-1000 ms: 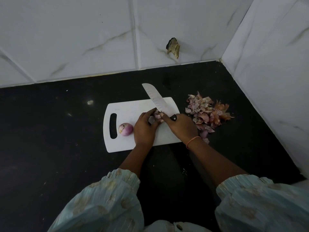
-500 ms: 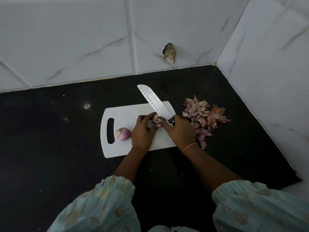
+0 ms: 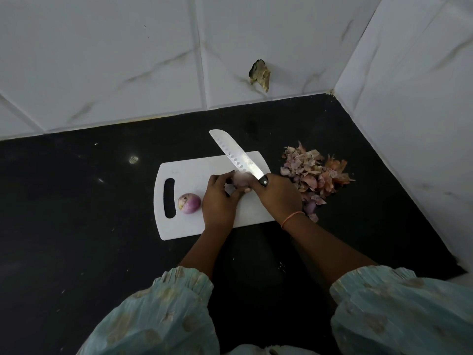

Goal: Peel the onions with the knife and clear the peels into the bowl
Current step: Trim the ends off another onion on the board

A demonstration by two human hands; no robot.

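Note:
A white cutting board lies on the black counter. My left hand grips a small purple onion over the board. My right hand grips the black handle of a knife; the blade points up and to the left, and its heel rests against the held onion. A second purple onion lies on the board beside the handle slot. A heap of onion peels sits on the counter just right of the board. No bowl is in view.
White marble-tiled walls stand behind and to the right, meeting in a corner. A broken hole shows in the back wall. The black counter stretches left of the board. My pale green sleeves fill the bottom of the view.
The knife blade has swung and now lies flatter, with its heel on the held onion. My hands stay together on the board. The camera view has shifted slightly.

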